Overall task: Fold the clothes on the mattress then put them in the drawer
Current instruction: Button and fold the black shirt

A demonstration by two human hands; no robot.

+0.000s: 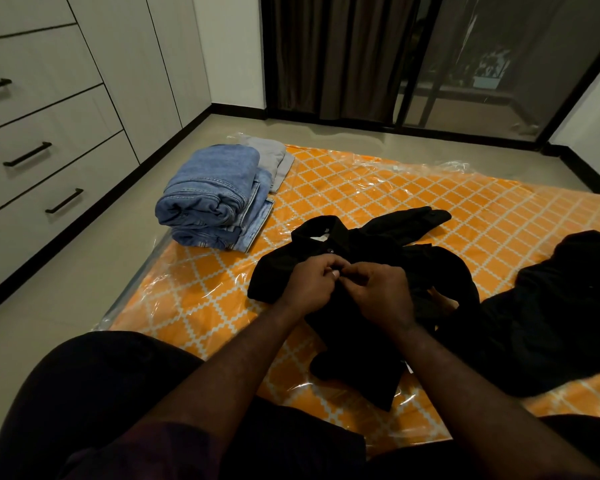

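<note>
Left hand [305, 287] and right hand [380, 294] fingers [355, 271] pinch the black shirt [378, 242]; folded jeans [210, 192] beyond.

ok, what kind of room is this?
Likely a bedroom: a plastic-wrapped orange mattress on the floor, a white built-in wardrobe with drawers, and dark curtains beside a sliding glass door.

Colours on the mattress
Orange mattress [378, 202] with white lattice; blue jeans [208, 199], grey garment [274, 157], black shirt [371, 244]; white drawers [49, 133], black handles [27, 154].
</note>
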